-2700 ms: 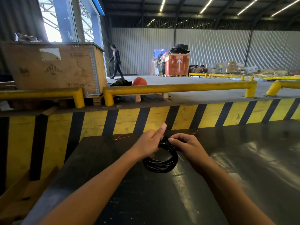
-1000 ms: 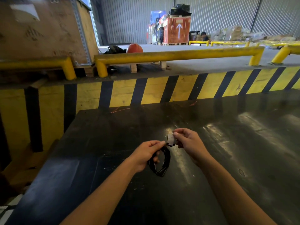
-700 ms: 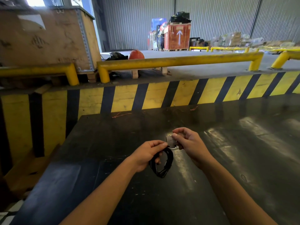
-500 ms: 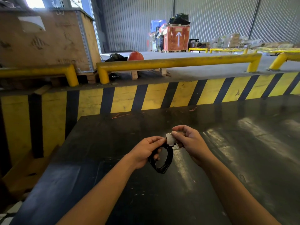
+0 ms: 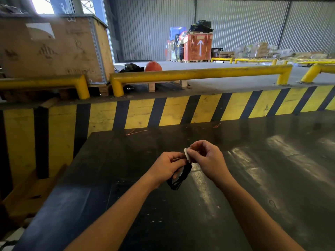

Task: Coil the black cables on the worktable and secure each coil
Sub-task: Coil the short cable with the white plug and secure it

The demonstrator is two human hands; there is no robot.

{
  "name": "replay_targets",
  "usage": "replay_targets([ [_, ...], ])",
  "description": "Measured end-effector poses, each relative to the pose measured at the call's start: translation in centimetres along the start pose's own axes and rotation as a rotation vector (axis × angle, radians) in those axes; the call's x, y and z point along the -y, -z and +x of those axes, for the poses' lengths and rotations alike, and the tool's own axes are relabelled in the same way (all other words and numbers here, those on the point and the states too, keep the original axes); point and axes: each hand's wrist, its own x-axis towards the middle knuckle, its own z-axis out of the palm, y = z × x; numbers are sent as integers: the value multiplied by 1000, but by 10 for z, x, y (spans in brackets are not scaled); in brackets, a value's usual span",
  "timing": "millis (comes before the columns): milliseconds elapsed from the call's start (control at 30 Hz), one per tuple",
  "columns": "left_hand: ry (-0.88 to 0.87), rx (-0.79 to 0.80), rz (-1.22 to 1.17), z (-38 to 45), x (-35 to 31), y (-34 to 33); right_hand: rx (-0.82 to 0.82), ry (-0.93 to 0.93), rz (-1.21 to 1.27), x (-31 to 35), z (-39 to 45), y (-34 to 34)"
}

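Note:
A small black cable coil (image 5: 178, 180) hangs squeezed flat just above the dark worktable (image 5: 253, 178). My left hand (image 5: 167, 166) grips the coil at its upper part. My right hand (image 5: 206, 156) pinches a small pale strip (image 5: 187, 155) at the top of the coil, right against my left fingertips. I cannot tell whether the strip is tape or a tie. Much of the coil is hidden behind my left fingers.
A yellow-and-black striped barrier (image 5: 181, 113) runs along the table's far edge, with yellow guard rails (image 5: 199, 73) on top. A large wooden crate (image 5: 52, 48) stands at the back left. Thin orange threads (image 5: 136, 132) lie near the far table edge. The table's left edge (image 5: 76, 160) drops off beside a wooden piece.
The round coil has been squeezed narrow and lowered toward me. My right hand now pinches the pale strip at its top and has lifted it slightly. The walking person has left view.

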Motion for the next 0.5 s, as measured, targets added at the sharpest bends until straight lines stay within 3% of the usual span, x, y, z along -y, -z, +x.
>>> replay_targets([
  [133,-162,-118,276,4,2,0,11,48,-110,4,-5,-1],
  [500,-146,-166,455,10,8,-2,4,-5,-115,-4,-5,0],
])
